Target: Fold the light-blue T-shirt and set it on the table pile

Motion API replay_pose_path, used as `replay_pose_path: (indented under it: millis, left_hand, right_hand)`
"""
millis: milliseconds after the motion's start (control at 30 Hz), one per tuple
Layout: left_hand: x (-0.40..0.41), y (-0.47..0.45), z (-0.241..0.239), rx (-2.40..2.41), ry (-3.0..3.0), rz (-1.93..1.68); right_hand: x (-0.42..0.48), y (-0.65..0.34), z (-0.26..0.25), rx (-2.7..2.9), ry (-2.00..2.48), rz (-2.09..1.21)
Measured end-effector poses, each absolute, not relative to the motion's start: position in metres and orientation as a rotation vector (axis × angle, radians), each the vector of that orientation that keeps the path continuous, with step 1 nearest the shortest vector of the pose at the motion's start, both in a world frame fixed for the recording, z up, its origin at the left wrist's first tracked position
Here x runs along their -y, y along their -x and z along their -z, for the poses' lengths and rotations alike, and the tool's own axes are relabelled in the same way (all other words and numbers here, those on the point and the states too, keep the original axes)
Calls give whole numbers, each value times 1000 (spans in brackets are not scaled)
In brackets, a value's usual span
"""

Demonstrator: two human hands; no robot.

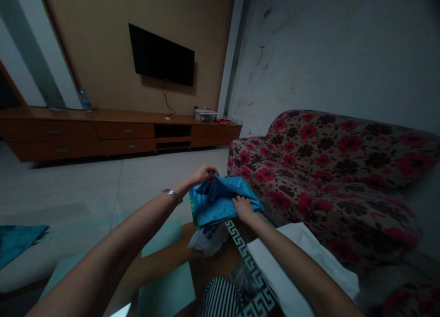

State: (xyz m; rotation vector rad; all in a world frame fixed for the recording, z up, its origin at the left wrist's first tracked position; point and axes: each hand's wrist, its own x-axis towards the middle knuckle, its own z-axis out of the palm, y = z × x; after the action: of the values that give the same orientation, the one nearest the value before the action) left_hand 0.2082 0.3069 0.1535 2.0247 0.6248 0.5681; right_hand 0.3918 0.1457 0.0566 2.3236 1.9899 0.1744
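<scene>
A floral sofa [330, 170] fills the right; just left of it, on the near table [206, 266], lies blue cloth [220, 200], its far edge pinched by the left hand [203, 174], right hand [242, 208] pressing flat, fingers spread

— What colour is the cloth [220, 201]?
— Bright blue, with a green edge.
— And the sofa [330, 170]?
— Beige, patterned with red and dark flowers.
— The band [252, 266] below?
— Black-and-white key pattern, beside striped black-and-white fabric [220, 298]. The cabinet [113, 131] is reddish-brown wood.
</scene>
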Motion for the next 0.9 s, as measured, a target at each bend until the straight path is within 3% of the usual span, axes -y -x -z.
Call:
replay_pose_path:
  millis: [133,300,533,900]
  left_hand:
    - [-289,-188,-128,-588,-2132,-581]
    - [-267,-164,-87,-561,-2176,-565]
    - [-229,-159,-46,-784,-2155,-694]
    - [-222,-169,-34,-1080,-1959,-894]
  right_hand:
    - [-122,-413,-56,-1928,-2294,-247]
    - [-101,-441,-72,-1873,-2348,-101]
    - [-104,-460,-90,-1751,-2521,-208]
    - [-108,-487,-79,-1789,-2624,-152]
